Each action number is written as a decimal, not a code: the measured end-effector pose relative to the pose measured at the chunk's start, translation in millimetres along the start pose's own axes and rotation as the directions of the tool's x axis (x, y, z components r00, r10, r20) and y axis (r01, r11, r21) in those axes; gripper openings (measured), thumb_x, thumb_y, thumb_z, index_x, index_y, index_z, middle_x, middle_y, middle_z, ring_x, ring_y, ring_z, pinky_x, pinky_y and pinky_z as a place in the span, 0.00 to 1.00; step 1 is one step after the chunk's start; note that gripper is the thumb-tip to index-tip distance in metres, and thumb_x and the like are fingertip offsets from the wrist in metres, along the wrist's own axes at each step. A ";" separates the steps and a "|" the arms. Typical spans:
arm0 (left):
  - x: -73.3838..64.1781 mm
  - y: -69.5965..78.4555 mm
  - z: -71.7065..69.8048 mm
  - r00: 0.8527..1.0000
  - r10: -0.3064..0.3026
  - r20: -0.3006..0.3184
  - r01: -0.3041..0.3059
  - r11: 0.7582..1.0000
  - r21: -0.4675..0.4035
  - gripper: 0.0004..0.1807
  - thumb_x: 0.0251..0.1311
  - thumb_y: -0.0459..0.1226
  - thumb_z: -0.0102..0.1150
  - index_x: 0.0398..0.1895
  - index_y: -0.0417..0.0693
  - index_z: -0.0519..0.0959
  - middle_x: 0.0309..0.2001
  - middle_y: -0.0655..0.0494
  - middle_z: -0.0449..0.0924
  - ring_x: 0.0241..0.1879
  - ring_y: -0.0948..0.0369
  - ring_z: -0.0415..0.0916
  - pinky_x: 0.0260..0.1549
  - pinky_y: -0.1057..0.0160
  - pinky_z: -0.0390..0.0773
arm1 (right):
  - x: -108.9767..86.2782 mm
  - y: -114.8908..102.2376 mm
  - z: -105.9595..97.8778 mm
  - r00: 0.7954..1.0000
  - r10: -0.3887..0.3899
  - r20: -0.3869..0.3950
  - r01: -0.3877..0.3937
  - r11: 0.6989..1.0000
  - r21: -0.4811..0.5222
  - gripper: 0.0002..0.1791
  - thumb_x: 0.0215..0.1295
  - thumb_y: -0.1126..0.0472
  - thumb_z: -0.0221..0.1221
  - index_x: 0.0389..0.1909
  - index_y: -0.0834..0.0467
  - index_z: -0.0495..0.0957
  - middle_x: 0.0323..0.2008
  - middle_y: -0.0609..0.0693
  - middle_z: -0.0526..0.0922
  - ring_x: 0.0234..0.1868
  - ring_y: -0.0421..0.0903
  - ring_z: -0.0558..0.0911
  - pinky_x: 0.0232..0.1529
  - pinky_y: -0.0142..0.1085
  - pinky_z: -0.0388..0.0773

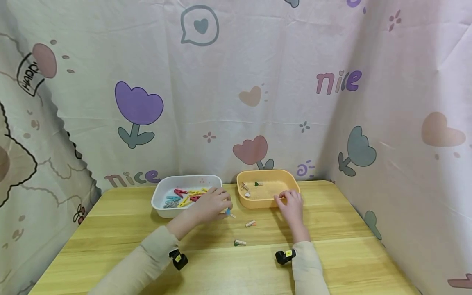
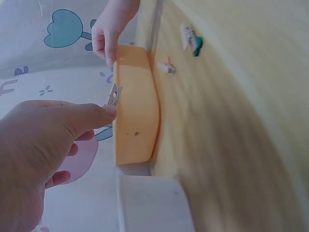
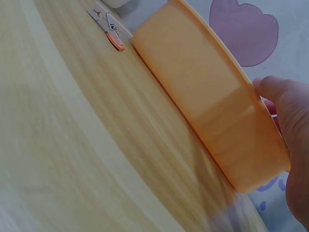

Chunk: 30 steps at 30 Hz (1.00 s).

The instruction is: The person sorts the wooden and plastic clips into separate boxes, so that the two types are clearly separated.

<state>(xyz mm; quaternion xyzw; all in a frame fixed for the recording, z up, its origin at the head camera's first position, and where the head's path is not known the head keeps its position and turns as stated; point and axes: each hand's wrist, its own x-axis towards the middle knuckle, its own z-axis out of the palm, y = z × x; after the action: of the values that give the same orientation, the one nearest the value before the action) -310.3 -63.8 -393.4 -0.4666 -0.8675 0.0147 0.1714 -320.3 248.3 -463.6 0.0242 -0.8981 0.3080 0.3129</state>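
My left hand (image 1: 213, 204) pinches a small wooden clothespin (image 2: 115, 94) between thumb and fingers, just off the right end of the white bin; a blue piece shows on it in the head view. My right hand (image 1: 291, 205) grips the near rim of the yellow bin (image 3: 203, 82), thumb outside and fingers over the edge. Inside that bin lie a few small clothespins (image 1: 245, 186), one with a green piece. On the table between my hands lie a clothespin with an orange piece (image 1: 250, 223) and one with a dark green piece (image 1: 240, 243).
To the left, the white bin (image 1: 162, 209) holds several red, yellow and blue-grey plastic clips (image 1: 180, 200). Both bins stand at the back of the wooden table (image 1: 221, 270), close to a patterned curtain (image 1: 206, 90) that also hangs along both sides.
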 end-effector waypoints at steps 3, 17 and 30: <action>6.1 -5.0 -3.5 1.000 0.016 -0.025 -0.016 1.000 0.017 0.10 0.55 0.47 0.70 0.38 0.59 0.82 0.45 0.61 0.80 0.52 0.58 0.72 0.58 0.53 0.71 | 0.1 0.6 1.1 1.000 -0.007 -0.010 0.007 1.000 0.006 0.13 0.58 0.56 0.67 0.27 0.60 0.76 0.34 0.57 0.75 0.41 0.57 0.71 0.51 0.51 0.63; 35.7 -18.4 -12.6 0.998 0.041 -0.050 -0.035 0.993 0.114 0.14 0.55 0.50 0.68 0.40 0.56 0.83 0.44 0.60 0.80 0.46 0.58 0.71 0.46 0.57 0.73 | 0.8 2.3 3.8 0.999 -0.010 -0.035 0.011 1.000 0.015 0.13 0.57 0.56 0.68 0.27 0.60 0.77 0.33 0.57 0.75 0.40 0.57 0.71 0.49 0.50 0.63; 59.4 -27.7 -10.1 0.994 0.039 -0.102 -0.031 0.997 0.072 0.14 0.54 0.49 0.69 0.39 0.54 0.81 0.43 0.59 0.79 0.45 0.58 0.70 0.42 0.58 0.70 | -0.1 1.9 2.8 0.999 -0.028 -0.040 0.028 1.000 0.010 0.12 0.57 0.57 0.68 0.27 0.60 0.77 0.33 0.57 0.76 0.40 0.56 0.71 0.49 0.50 0.64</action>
<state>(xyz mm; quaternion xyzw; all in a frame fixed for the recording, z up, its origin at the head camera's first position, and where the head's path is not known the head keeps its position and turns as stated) -359.5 -32.3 -361.8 -0.4756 -0.8481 0.0242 0.2324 -322.2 248.2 -466.4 0.0322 -0.8895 0.3090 0.3351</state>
